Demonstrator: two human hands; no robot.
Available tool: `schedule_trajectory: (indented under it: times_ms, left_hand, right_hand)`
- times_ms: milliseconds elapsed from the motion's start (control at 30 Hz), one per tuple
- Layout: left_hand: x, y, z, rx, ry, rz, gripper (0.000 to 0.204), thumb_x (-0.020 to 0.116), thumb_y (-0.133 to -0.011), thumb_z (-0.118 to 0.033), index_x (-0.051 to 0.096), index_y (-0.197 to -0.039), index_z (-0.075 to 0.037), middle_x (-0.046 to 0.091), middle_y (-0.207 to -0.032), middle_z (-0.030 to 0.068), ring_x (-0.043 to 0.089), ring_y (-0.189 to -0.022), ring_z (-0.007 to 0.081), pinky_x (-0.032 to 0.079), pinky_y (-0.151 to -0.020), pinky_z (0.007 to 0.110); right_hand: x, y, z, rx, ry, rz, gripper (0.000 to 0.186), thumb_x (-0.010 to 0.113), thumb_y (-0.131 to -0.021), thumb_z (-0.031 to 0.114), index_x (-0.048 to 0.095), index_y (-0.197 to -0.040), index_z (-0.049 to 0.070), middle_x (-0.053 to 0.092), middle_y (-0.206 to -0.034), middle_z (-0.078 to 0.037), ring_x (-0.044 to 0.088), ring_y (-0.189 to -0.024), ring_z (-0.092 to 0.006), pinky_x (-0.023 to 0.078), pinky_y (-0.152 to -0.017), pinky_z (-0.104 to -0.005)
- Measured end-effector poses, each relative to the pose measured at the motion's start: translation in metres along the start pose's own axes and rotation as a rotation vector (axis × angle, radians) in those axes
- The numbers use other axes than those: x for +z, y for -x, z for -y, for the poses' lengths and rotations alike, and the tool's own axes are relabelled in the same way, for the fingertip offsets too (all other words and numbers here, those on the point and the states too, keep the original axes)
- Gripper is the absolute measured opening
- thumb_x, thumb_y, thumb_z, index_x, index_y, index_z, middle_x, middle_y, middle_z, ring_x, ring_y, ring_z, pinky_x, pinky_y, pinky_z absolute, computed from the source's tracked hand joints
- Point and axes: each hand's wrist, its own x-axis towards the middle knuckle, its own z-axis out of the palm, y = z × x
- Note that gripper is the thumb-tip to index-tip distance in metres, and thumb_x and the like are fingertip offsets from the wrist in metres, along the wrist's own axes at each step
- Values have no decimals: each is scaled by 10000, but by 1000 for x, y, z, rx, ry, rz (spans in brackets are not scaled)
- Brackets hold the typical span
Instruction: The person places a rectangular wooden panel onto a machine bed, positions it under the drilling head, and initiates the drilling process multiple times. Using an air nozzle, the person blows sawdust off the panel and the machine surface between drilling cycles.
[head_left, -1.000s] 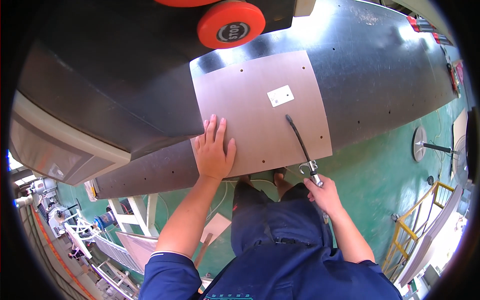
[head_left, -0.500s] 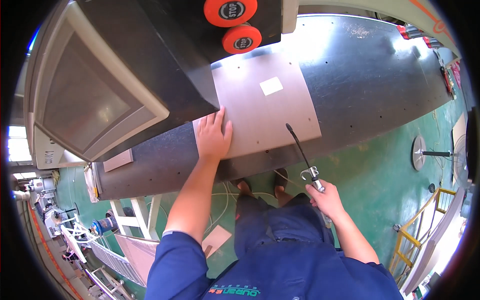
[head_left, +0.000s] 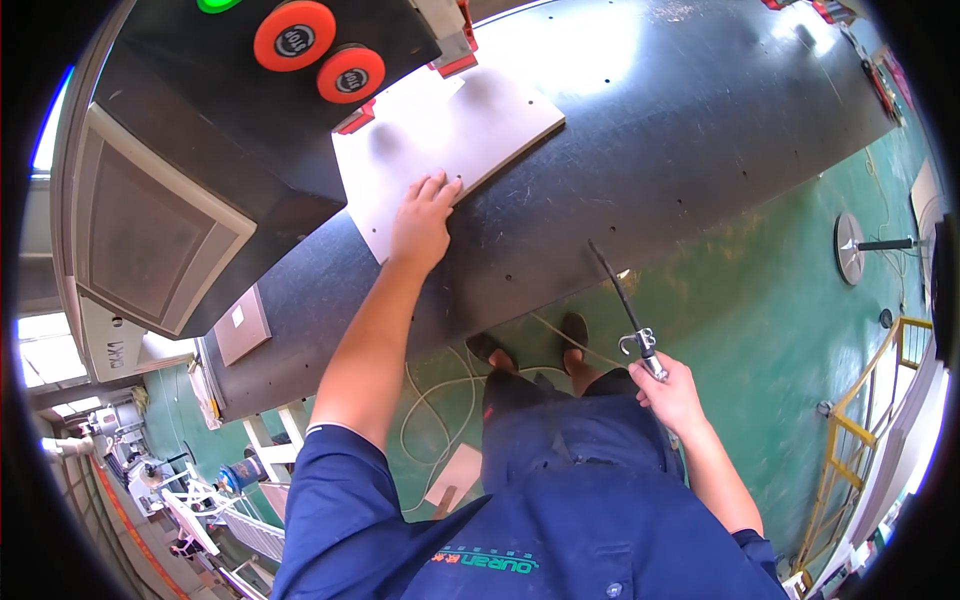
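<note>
A pale flat board (head_left: 440,135) with small drilled holes lies at an angle on the dark table (head_left: 560,215), partly under the machine's black housing. My left hand (head_left: 420,222) rests on top of the board by its near edge, fingers stretched out and slightly apart. In my right hand (head_left: 668,395), closed around its grip, is an air blow gun (head_left: 625,300). Its long thin black nozzle points up and away toward the table's front edge, apart from the board. The handle is mostly hidden in my fingers.
Two red stop buttons (head_left: 295,38) and a framed screen (head_left: 165,220) sit on the machine at left. Red-tipped parts (head_left: 455,60) touch or overhang the board's far side. A smaller brown board (head_left: 242,328) lies at the table's left. Hoses (head_left: 440,430) cross the green floor.
The board has turned and moved away from me, left toward the machine, with my left hand on it. The view has shifted too. My right hand keeps hold of the air blow gun.
</note>
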Motion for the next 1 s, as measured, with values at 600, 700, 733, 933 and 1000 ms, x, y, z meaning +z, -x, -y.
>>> schedule_trajectory:
  times_ms: [600, 700, 733, 933, 1000]
  left_hand:
    - [16, -19, 18, -122, 20, -75, 311, 533, -812, 15, 553, -1112, -63, 488, -1364, 170, 398, -1322, 375, 299, -1118, 460]
    - [13, -21, 13, -168, 43, -63, 281, 580, -847, -91, 546, -1125, -68, 489, -1360, 170, 394, -1325, 378, 295, -1115, 475]
    - [10, -21, 9, -195, 27, -40, 293, 605, -861, -155, 541, -1134, -71, 490, -1358, 168, 391, -1328, 376, 296, -1112, 478]
    - [2, -26, -1, -232, -105, -35, 387, 648, -856, -268, 527, -1177, -88, 524, -1308, 142, 442, -1277, 333, 367, -1047, 442]
    - [-3, -29, 1, -229, -116, -58, 396, 656, -853, -282, 535, -1178, -92, 542, -1280, 134, 483, -1232, 324, 408, -1006, 431]
  right_hand:
    - [24, -8, 102, 41, 202, 109, 363, 617, -890, 360, 620, -755, 23, 622, -587, -92, 625, -543, -239, 482, -595, -357]
    - [34, -16, 89, -108, 182, 18, 346, 621, -897, 334, 603, -742, 25, 601, -563, -65, 590, -481, -175, 475, -546, -328]
    - [34, -13, 91, -113, 183, 16, 346, 621, -897, 334, 603, -742, 25, 601, -563, -65, 590, -481, -175, 475, -546, -328]
    - [28, 0, 96, 0, 99, 67, 343, 623, -908, 337, 602, -787, 17, 600, -575, -59, 592, -489, -141, 485, -516, -286]
    - [22, 3, 99, -26, 22, 64, 344, 632, -907, 338, 594, -792, 16, 601, -598, -49, 598, -521, -130, 489, -528, -278]
